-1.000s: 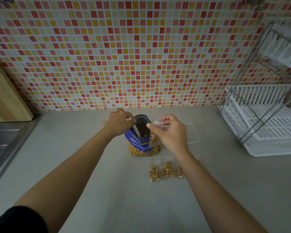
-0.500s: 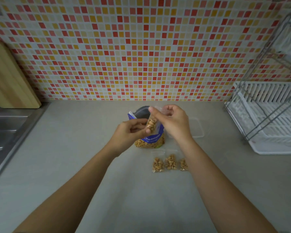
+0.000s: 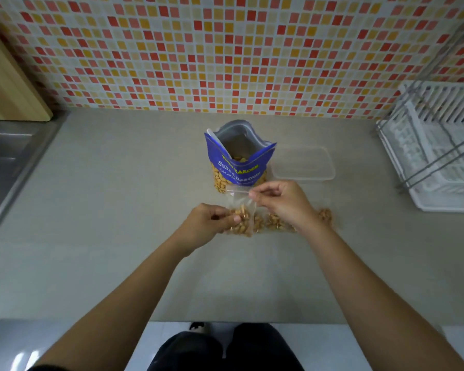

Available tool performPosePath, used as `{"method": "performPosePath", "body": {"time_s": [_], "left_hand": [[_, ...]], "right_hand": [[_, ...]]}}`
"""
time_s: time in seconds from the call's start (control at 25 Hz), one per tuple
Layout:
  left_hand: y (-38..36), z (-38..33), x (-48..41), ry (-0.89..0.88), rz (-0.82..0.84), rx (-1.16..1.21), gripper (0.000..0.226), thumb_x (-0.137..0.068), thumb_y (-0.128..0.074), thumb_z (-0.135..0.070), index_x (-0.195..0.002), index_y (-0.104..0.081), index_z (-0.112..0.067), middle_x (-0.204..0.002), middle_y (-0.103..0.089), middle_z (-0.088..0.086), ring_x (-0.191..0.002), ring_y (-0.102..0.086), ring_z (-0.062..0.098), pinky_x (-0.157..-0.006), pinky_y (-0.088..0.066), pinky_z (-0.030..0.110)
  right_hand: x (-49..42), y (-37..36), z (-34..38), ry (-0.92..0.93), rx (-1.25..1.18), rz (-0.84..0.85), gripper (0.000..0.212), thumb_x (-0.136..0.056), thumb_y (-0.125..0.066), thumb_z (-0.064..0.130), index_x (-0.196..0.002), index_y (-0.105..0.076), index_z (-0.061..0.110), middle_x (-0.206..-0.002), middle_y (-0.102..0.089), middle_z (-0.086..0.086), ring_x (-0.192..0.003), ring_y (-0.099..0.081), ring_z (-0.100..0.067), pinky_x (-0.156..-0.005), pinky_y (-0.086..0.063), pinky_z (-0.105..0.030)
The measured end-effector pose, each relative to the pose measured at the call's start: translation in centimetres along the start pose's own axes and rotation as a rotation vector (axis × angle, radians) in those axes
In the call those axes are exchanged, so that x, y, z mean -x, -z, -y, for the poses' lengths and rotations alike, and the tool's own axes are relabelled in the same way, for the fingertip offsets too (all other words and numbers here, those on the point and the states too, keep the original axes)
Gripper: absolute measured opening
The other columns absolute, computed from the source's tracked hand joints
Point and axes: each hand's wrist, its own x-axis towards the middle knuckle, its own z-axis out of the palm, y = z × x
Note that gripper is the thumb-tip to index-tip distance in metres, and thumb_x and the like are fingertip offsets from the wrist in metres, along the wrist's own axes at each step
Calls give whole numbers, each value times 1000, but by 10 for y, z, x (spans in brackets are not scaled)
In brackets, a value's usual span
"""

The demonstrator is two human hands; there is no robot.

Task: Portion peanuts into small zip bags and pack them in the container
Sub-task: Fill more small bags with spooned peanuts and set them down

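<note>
- Left grip point(image 3: 209, 223) pinches the zip bag point(image 3: 242, 203) low, steadying the peanuts.
- Right grip point(image 3: 281, 200) pinches its zip strip, likely sealing.
- Container point(image 3: 303, 163) sits open behind, ready for packing.

Left hand point(image 3: 212, 220) and right hand point(image 3: 277, 200) pinch a peanut-filled zip bag point(image 3: 240, 210) before the open peanut pouch point(image 3: 239, 156).

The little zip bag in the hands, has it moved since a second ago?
Yes. The small zip bag has come from the mouth of the blue peanut bag toward the person, now in front of it beside the filled bags.
</note>
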Motion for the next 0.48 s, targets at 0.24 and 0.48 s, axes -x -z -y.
{"method": "performPosePath", "body": {"time_s": [0.24, 0.48], "left_hand": [[-22, 30, -26, 215, -314, -211, 15, -77, -73, -23, -79, -61, -14, -73, -66, 4, -68, -62, 18, -66, -49, 28], [-30, 45, -40, 284, -391, -392, 28, -80, -67, -29, -97, -62, -9, -95, -71, 12, -91, -64, 30, -76, -48, 32]], "right_hand": [[-31, -41, -57, 6, 458, -224, 15, -79, -69, 36, -88, -73, 24, -87, -74, 3, -78, -67, -13, -73, -52, -29], [-49, -59, -77, 31, 846, -255, 26, -82, -61, 42, -105, -64, 28, -98, -73, 1, -100, -60, -26, -80, -45, -33]]}}
